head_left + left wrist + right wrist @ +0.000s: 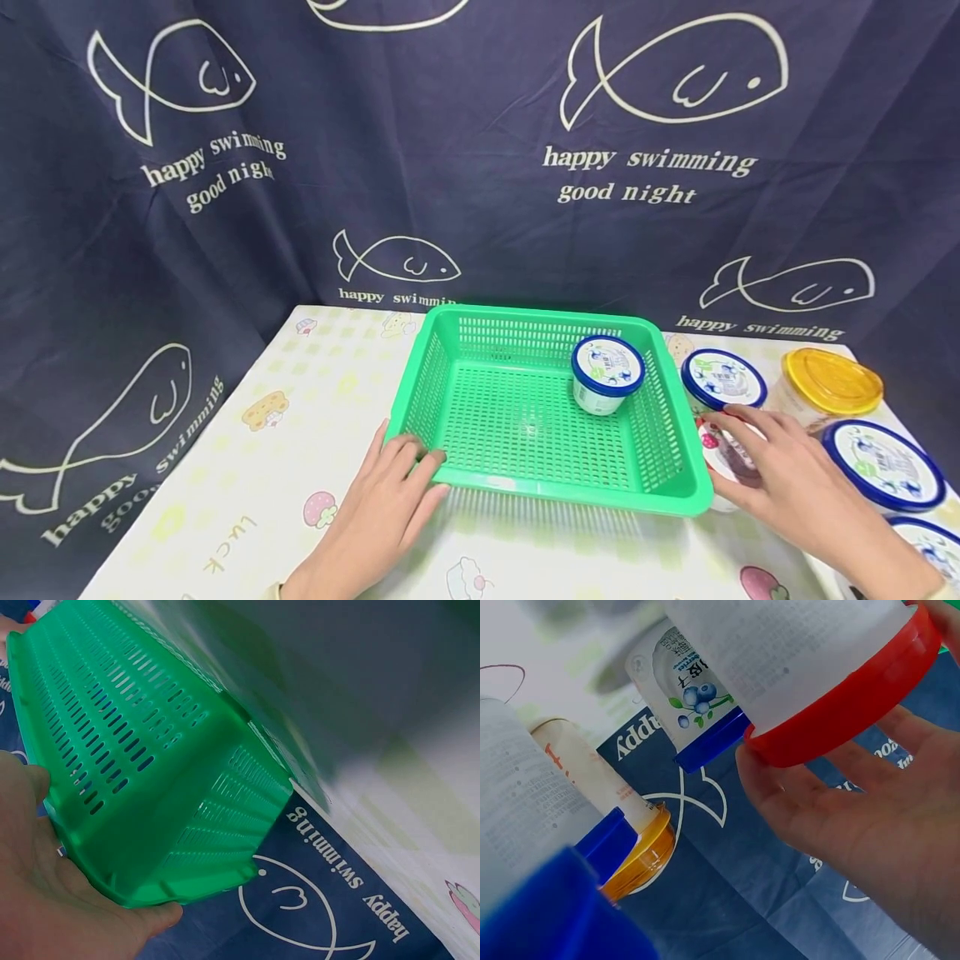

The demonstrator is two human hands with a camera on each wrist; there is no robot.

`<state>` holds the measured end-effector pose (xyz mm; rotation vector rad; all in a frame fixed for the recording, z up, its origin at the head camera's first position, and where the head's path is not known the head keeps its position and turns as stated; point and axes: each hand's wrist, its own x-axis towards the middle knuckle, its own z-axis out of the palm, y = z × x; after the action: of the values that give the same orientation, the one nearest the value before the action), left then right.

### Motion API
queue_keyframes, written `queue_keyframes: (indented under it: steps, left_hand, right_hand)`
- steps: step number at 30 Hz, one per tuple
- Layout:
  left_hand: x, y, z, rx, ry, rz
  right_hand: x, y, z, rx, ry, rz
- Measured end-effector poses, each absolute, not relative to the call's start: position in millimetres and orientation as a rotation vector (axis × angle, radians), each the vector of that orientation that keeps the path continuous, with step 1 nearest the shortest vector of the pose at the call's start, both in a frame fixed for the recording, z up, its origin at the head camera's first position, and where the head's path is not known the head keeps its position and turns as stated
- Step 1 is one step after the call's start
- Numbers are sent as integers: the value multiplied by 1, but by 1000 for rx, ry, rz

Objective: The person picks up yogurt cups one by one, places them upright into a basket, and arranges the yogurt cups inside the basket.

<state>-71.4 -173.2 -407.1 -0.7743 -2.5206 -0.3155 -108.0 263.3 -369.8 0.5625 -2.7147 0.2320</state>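
The right hand (802, 475) grips a red-lidded tub (817, 682), partly hiding its lid; the left hand (390, 496) pinches the green basket (555, 491). At the right wrist, a blue-lidded tub (936, 550) is cropped.

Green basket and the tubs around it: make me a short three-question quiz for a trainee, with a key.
1. Which corner of the green basket is the left hand at?
A) far left
B) near right
C) near left
2. Fill in: the right hand grips a tub whose lid is ____.
3. True or false: a yellow-lidded tub stands inside the basket.

Key: 1. C. 2. Red. 3. False; the basket holds one blue-lidded tub.
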Motion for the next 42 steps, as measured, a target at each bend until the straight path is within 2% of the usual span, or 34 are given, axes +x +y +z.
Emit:
queue_keyframes:
  steps: [42]
  left_hand:
    - [-70,-174,-407,-796,-2489,-329]
  right_hand:
    - [-95,269,-323,501,-2558,253]
